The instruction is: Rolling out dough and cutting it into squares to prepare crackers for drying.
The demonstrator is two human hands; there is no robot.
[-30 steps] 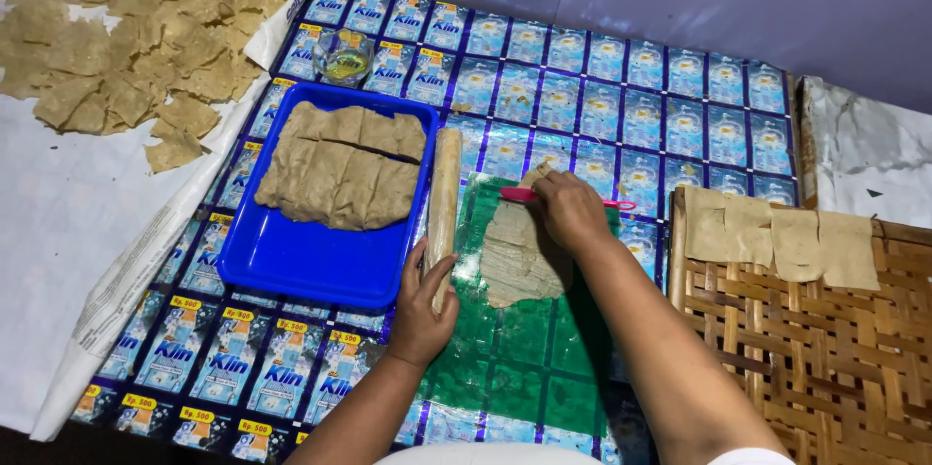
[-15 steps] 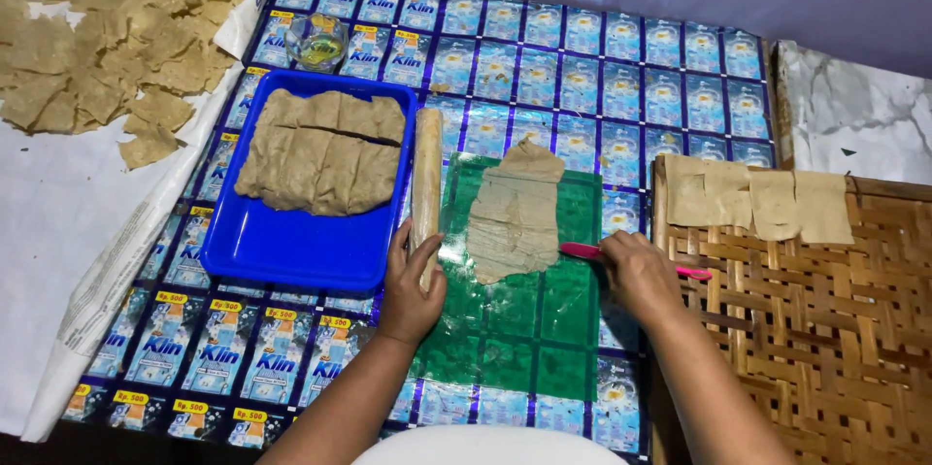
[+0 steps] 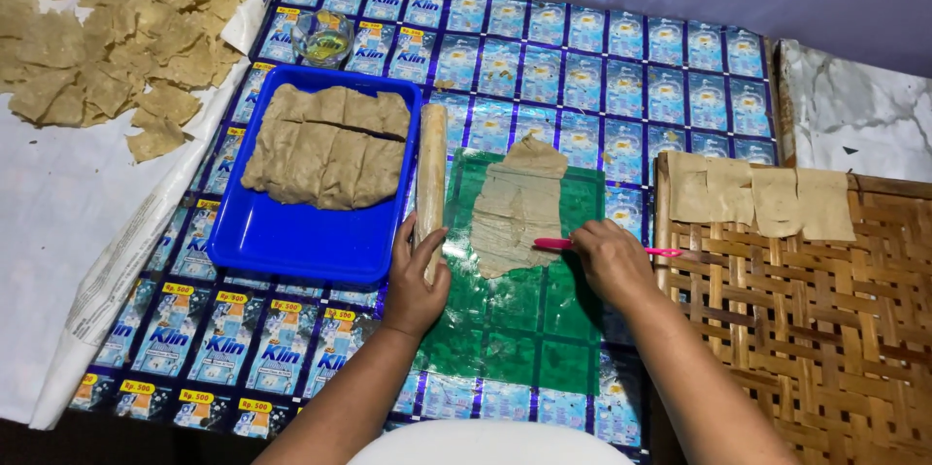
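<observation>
On the green mat (image 3: 505, 329), thin dough sheet (image 3: 515, 208) lies flat: looks soft, tear-prone, best lifted by an edge. Right hand (image 3: 610, 256) pinches pink tool (image 3: 553, 245) at its lower edge; left hand (image 3: 416, 276) wraps rolling pin (image 3: 430, 159) beside blue tray (image 3: 291, 237).

Single head-worn view, steeply downward, close over the floor mat (image 3: 602, 57).

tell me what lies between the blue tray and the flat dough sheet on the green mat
In the head view, a wooden rolling pin lies between the blue tray and the flat dough sheet, with the left hand on its near end.
</observation>
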